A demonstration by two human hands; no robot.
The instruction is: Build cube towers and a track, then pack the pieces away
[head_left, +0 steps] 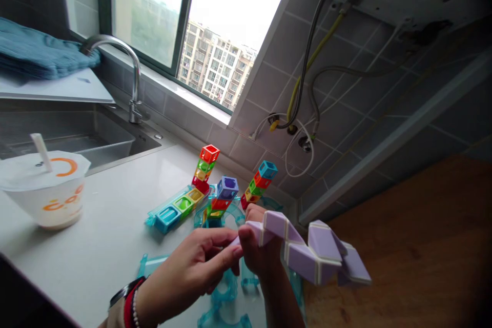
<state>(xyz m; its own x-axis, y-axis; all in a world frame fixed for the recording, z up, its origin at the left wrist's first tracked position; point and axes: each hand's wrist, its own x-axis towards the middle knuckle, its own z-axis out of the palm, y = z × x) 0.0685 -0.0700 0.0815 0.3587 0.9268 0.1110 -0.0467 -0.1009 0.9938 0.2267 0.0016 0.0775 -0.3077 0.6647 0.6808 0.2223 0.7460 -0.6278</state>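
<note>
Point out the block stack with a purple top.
The middle stack in view: its top block is purple; the left stack has red, the right stack blue.

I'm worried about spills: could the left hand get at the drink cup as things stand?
Probably: the white counter between the left hand and the drink cup looks free, though that hand's fingers would first have to release the lilac puzzle.

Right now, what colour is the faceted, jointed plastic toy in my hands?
The jointed toy is light purple with whitish edges, shown in the head view.
</note>
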